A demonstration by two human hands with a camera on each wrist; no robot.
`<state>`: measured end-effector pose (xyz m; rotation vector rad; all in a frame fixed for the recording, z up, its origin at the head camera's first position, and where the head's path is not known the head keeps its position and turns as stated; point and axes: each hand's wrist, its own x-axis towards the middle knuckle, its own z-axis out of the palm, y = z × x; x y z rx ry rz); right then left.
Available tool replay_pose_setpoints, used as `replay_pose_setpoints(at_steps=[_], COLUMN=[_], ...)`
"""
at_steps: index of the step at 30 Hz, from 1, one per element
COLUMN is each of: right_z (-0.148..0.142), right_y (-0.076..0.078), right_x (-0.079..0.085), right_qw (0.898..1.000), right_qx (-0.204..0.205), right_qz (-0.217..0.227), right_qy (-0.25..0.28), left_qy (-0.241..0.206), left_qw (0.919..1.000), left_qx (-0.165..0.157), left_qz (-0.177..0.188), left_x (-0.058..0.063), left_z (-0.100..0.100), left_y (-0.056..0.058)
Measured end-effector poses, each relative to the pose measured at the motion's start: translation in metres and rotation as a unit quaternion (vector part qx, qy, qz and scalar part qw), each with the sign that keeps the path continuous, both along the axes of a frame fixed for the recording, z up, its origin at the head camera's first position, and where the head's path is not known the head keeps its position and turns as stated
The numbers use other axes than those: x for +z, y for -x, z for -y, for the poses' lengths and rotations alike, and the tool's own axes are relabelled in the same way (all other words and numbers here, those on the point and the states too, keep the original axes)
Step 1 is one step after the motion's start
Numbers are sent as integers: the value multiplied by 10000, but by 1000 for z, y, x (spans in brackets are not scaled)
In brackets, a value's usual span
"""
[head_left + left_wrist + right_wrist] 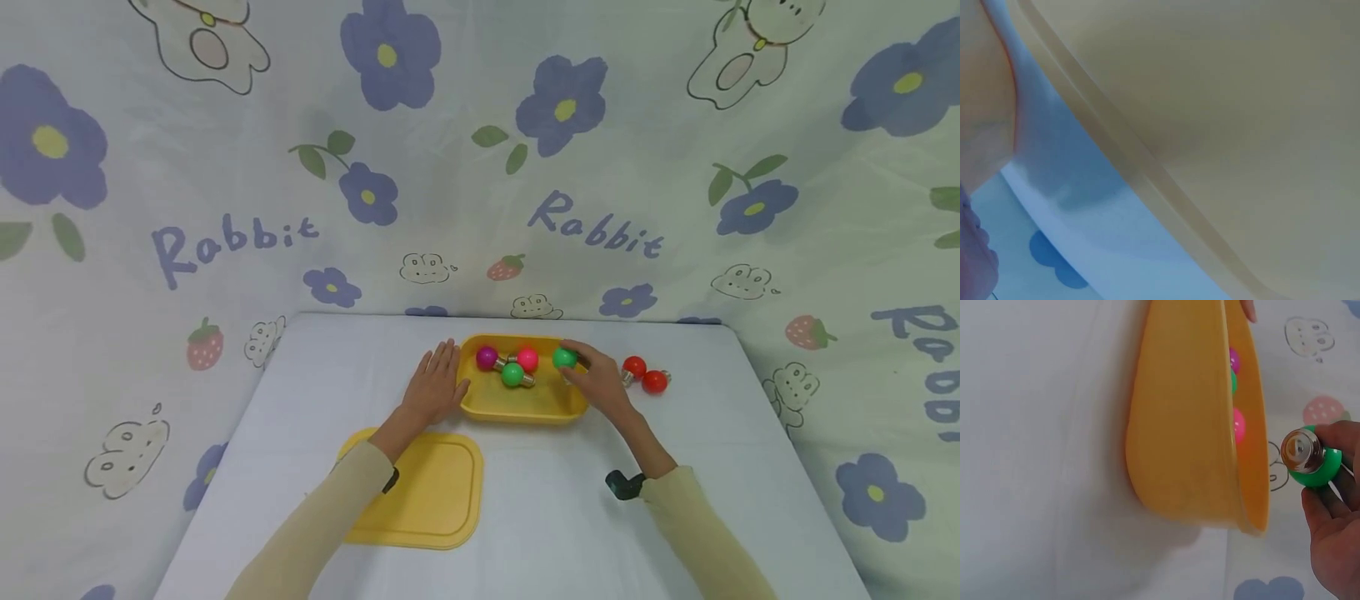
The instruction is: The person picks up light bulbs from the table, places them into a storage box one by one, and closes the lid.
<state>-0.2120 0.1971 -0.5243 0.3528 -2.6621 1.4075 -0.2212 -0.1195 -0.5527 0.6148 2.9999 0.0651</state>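
My right hand (603, 385) pinches a green light bulb (564, 358) above the right end of a yellow plastic box (525, 416). In the right wrist view, thumb and fingers hold the bulb (1324, 477) by its green globe, its metal screw base facing the camera. Inside the box lie a purple bulb (487, 358), a pink bulb (528, 359) and another green bulb (513, 375). At the box's left end, my left hand (433, 390) has its fingers straight and its thumb touching or close to the wall; it holds nothing.
Two red bulbs (655, 382) lie on the white table just right of the box. A flat yellow lid (427, 500) rests in front, partly under the left forearm; its rim (1141, 165) fills much of the left wrist view. Patterned cloth (465, 225) hangs behind the table.
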Motion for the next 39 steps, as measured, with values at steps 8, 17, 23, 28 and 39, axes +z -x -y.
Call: replay_pose_setpoints(at_steps=[8,17,23,28,39], right_z=[15,24,28,29,25], right_y=[8,11,12,12,10], right_x=[-7,-18,-22,-23,-25], right_qw=[9998,9991,9980,9972,9944], right_qx=[133,238,247,356,311], right_qz=[180,325,460,474,620], right_qy=[0,-127,-369,-455,-800], left_qy=[-38,-143,-79,-33,-18], left_qw=[10000,9997,9998,9999,9999], left_qx=[-31,-102,-92,-42,-32], left_qz=[-29,-151,-180,-118,-136], left_x=[1,0,-1,-1,-3], left_z=[0,0,0,0,0], left_y=[1,2,3,3,3])
